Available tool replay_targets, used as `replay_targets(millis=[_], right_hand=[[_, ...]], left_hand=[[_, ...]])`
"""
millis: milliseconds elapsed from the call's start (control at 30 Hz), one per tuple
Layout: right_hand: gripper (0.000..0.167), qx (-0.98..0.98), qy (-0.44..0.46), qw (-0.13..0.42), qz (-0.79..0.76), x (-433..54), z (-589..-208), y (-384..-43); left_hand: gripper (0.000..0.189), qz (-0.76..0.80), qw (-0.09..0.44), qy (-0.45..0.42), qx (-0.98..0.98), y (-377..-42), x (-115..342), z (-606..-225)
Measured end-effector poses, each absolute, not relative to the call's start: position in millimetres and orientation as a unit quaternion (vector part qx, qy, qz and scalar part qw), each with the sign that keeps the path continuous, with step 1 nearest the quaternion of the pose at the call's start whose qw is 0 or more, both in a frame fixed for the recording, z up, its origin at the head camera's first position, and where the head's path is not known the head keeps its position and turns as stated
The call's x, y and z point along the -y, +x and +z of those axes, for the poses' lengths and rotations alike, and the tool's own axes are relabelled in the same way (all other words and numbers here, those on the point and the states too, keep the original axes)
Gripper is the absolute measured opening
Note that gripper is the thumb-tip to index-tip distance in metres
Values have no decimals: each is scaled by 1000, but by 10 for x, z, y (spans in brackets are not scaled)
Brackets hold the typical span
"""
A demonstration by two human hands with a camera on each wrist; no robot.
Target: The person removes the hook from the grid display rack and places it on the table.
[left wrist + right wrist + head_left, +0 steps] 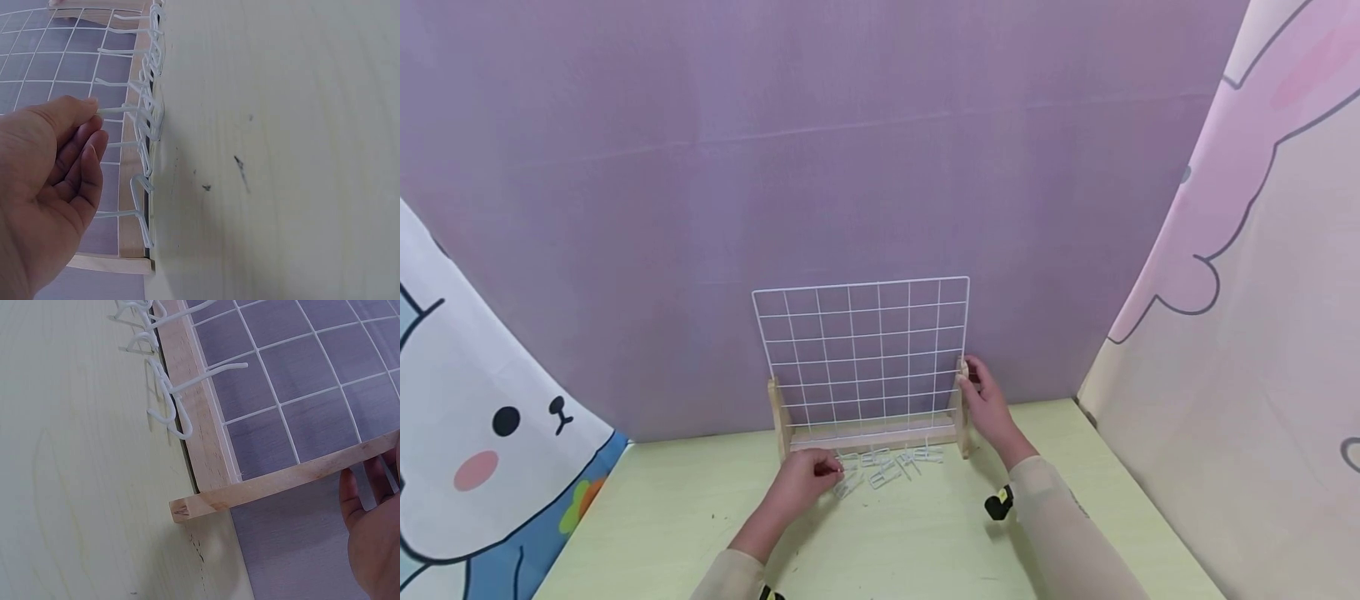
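Observation:
A white wire grid stands upright in a wooden stand with a post at each side. Several white wire hooks lie in a loose pile on the table before its base. At the pile's left end is my left hand, its thumb and forefinger pinching the prong of one white hook; the other fingers curl in. My right hand holds the upper part of the right post, thumb toward the front. In the right wrist view its fingers meet the post's outer side, partly cut off by the frame.
The pale yellow table runs back to a purple cloth close behind the stand. Cartoon-printed cloths hang at the left and right. A small black piece sits by the right sleeve.

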State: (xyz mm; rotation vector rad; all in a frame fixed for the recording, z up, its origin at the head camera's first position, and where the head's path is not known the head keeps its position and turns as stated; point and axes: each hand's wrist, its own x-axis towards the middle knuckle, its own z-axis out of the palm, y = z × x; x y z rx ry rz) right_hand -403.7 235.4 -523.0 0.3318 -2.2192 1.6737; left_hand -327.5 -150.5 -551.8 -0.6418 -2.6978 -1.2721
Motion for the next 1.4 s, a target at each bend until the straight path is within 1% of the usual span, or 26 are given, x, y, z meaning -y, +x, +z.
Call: replay_targets(millis=[200,433,600,733,900,1033,1133,1400], right_hand=[[48,783,116,172,586,-2353,-5217,-4039],[48,781,113,165,592,-2356,-5229,-4047],[49,782,111,163,591,-2354,-5231,-4045],[48,784,114,166,587,-2352,-5228,-4040],[47,783,120,171,586,-2349,-5221,-4036],[48,782,118,169,588,-2348,-5208,-4027],[48,785,115,169,585,-2351,-5205,-4023],[48,787,112,167,583,-2348,-5222,-4025]], left_hand=[[4,-422,57,-214,879,-3301,1496,-5544],[11,-417,71,-207,882,-3311,1483,-5552],[5,-413,74,-211,883,-3323,1459,-5561],[5,-410,85,-211,883,-3331,1441,-5567],[12,-407,95,-206,885,-3341,1427,-5578],[12,-404,101,-212,884,-3358,1418,-5579],[10,-405,99,-213,884,-3362,1407,-5573],[11,-411,92,-206,883,-3358,1397,-5581]])
